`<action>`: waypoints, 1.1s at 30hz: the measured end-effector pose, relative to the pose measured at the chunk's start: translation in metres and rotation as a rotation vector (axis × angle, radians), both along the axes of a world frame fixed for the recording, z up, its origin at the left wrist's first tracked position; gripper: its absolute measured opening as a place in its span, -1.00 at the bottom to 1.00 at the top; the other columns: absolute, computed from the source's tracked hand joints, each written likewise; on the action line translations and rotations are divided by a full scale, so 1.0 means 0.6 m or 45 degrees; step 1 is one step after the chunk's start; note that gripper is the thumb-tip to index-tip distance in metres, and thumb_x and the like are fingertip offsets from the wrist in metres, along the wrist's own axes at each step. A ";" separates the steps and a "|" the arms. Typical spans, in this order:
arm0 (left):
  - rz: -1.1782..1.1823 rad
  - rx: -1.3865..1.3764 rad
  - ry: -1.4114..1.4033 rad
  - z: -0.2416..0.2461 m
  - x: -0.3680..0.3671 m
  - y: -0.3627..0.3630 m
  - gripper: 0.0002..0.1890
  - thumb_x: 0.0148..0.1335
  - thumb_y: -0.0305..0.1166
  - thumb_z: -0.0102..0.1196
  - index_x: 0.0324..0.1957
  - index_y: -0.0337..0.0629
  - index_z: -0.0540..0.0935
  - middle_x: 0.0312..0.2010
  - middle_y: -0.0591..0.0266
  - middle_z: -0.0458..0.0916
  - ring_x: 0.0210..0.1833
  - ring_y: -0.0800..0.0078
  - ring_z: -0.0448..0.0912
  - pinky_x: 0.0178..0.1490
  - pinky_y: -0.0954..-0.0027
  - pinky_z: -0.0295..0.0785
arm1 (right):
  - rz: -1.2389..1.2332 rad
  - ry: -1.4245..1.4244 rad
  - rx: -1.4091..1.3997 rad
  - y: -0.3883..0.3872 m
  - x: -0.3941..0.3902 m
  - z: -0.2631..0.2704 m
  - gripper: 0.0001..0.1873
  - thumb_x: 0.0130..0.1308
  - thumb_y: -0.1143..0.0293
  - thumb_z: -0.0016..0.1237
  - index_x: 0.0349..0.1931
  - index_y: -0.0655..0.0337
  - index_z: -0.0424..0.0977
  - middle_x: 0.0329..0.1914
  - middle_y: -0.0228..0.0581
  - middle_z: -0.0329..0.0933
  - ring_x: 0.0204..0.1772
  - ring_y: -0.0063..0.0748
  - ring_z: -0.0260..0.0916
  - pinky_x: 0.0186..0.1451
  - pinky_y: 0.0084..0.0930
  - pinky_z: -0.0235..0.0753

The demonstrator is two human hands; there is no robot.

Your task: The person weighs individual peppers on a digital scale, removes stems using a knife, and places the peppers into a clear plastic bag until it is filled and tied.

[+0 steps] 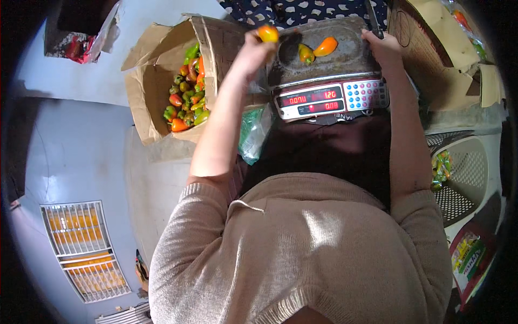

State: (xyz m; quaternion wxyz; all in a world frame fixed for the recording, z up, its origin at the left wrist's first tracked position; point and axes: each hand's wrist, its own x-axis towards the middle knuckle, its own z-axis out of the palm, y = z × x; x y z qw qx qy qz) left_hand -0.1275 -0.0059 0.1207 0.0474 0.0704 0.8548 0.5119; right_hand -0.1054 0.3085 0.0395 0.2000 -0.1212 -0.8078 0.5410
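Note:
Raised over the left edge of a digital weighing scale (309,101), my left hand (250,54) grips a yellow-orange pepper (268,34). My right hand (386,48) is closed around the dark handle of a knife (371,17), its blade pointing away from me, at the scale's right edge. On the worn metal pan (336,67) lie an orange pepper (326,47) and a greenish-yellow pepper (306,54), touching or nearly so. The scale's red digits are lit. Left of my forearm, an open cardboard box (139,83) holds many green, red and orange peppers (186,97).
A clear and green plastic bag (254,133) hangs below the box. At right stand another cardboard box (425,44) and a perforated plastic basket (471,170) with wrapped peppers (441,168). Patterned fabric (299,9) lies beyond the scale. A barred window (79,231) is at lower left.

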 end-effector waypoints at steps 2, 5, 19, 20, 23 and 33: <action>0.082 -0.172 -0.221 -0.065 -0.009 0.003 -0.29 0.04 -0.38 0.19 0.19 -0.37 0.15 -0.12 0.10 0.50 -0.14 0.43 0.49 -0.12 0.41 0.43 | 0.057 -0.033 -0.126 0.004 0.005 0.004 -0.56 0.07 0.00 0.05 -0.42 0.30 0.57 -0.62 -0.32 0.47 -0.55 -0.49 0.39 -0.41 -0.50 0.37; 0.045 0.205 -0.447 -0.152 -0.030 -0.008 -0.50 0.10 -0.40 0.16 0.08 -0.36 0.35 -0.23 0.15 0.56 -0.26 0.48 0.53 -0.23 0.49 0.45 | 0.140 -0.048 -0.389 -0.008 0.021 0.029 -0.68 0.11 0.09 0.07 -0.44 0.21 0.55 -0.67 -0.50 0.34 -0.63 -0.65 0.21 -0.53 -0.64 0.17; 0.078 -0.177 0.712 -0.044 0.057 0.004 -0.76 0.08 -0.37 0.16 -0.18 -0.16 0.53 -0.47 0.19 0.58 -0.43 0.32 0.57 -0.31 0.36 0.45 | 0.086 -0.149 -0.501 0.001 0.033 0.046 -0.77 0.08 0.14 0.13 -0.39 0.09 0.60 -0.69 -0.60 0.24 -0.64 -0.69 0.09 -0.53 -0.66 0.05; 0.109 -0.317 0.996 -0.005 0.077 -0.015 -0.82 0.10 -0.41 0.12 -0.22 -0.15 0.55 -0.46 0.17 0.57 -0.44 0.34 0.57 -0.31 0.37 0.46 | 0.060 -0.127 -0.525 -0.008 0.031 0.052 -0.77 0.08 0.15 0.13 -0.40 0.09 0.60 -0.68 -0.61 0.25 -0.64 -0.69 0.10 -0.53 -0.66 0.04; 0.255 -0.270 1.188 0.074 0.105 -0.112 -0.87 0.17 -0.50 0.08 -0.22 -0.25 0.54 -0.38 0.30 0.54 -0.33 0.62 0.47 -0.23 0.58 0.39 | 0.102 -0.073 -0.569 -0.012 0.036 0.057 -0.78 0.09 0.18 0.12 -0.39 0.11 0.60 -0.68 -0.62 0.25 -0.64 -0.69 0.10 -0.52 -0.67 0.05; 1.409 0.891 0.383 -0.112 0.058 -0.564 -0.90 0.08 -0.46 -0.01 -0.54 -0.21 0.51 -0.69 0.33 0.42 -0.67 0.55 0.32 -0.58 0.49 0.21 | -0.057 0.199 -0.534 -0.013 0.018 0.047 -0.83 0.08 0.25 0.17 -0.42 0.14 0.57 -0.63 -0.62 0.31 -0.60 -0.72 0.16 -0.51 -0.70 0.11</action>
